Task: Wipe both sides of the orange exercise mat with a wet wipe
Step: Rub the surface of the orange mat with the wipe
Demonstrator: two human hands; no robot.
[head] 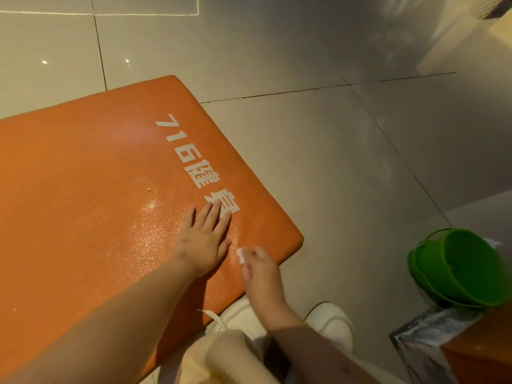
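so the tiled floor (346, 167) takes up most of the view, pale and glossy with dark grout lines; lying flat on it is the orange mat (83, 176), running from the left edge out to a rounded corner near the middle right; white lettering (194, 159) is printed along its right side, a "716" followed by a few characters, and the surface near the lower end looks shiny and speckled; off to the right there's a green bucket (457, 267), tipped so its open mouth faces up and left, well apart from the mat; below it, in the bottom right corner, sits a box (443, 353) with a silvery side and an orange one; a pair of white shoes (329, 320) shows at the bottom, just beside the mat's near edge; the left hand (206, 236) lies palm down on the mat, fingers straight and spread, fingertips reaching the last printed character; the right hand (259, 268) is just beside it near the mat's edge, a bit blurred, fingers curled and pinching a small bunched-up white wipe (242, 256) held against the mat.
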